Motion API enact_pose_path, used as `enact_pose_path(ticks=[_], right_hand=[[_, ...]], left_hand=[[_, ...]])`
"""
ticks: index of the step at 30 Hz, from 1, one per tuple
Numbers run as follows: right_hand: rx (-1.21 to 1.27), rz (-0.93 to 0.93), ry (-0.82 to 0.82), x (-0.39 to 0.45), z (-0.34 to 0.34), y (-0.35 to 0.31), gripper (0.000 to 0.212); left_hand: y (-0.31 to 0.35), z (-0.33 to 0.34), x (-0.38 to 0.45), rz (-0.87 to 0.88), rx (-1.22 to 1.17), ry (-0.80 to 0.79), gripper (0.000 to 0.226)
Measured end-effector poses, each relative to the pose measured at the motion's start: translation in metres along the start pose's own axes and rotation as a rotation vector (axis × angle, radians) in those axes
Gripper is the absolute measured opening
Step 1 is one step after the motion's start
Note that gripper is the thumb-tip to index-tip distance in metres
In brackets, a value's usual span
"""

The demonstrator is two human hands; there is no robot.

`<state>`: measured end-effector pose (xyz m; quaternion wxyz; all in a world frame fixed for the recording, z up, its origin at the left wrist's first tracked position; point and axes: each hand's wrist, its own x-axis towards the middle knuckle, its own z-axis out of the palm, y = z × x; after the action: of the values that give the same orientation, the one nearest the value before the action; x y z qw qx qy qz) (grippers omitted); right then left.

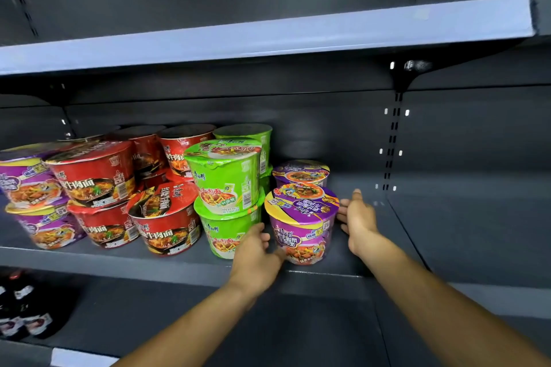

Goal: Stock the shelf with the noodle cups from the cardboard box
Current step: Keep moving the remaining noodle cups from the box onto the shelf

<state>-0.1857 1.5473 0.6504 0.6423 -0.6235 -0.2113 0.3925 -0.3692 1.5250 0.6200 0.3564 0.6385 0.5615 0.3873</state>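
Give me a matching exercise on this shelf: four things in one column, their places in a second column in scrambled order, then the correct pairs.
Things
1. front purple cup
2. top green cup
3. dark bottles
4. right hand

Places
A. on the shelf below, far left
B. stacked on another green cup
C. between the two hands, on the shelf near its front edge
D. against the right side of the front purple cup

Pairs: 1-C, 2-B, 3-A, 4-D
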Motion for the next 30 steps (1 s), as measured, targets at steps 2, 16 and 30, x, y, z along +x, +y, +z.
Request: enact_pose_path(ticks=[2,16,30], right_hand=[[-0.009,-0.032,0.092,-0.005,-0.008,0.005,0.039],[-0.16,-0.109,-0.199,-0.169,-0.008,0.064,0.017],[-0.548,0.397,-0.487,-0.226,-0.004,0.293,0.009]], left_hand=[[0.001,-0.005,-0.009,0.007,-0.023,0.003,0.051],[-0.066,-0.06,-0.117,-0.029,0.023,-0.027,0.037],[-0.233,-0.08,-0.212,-0.491,0.241,-0.227,0.042]])
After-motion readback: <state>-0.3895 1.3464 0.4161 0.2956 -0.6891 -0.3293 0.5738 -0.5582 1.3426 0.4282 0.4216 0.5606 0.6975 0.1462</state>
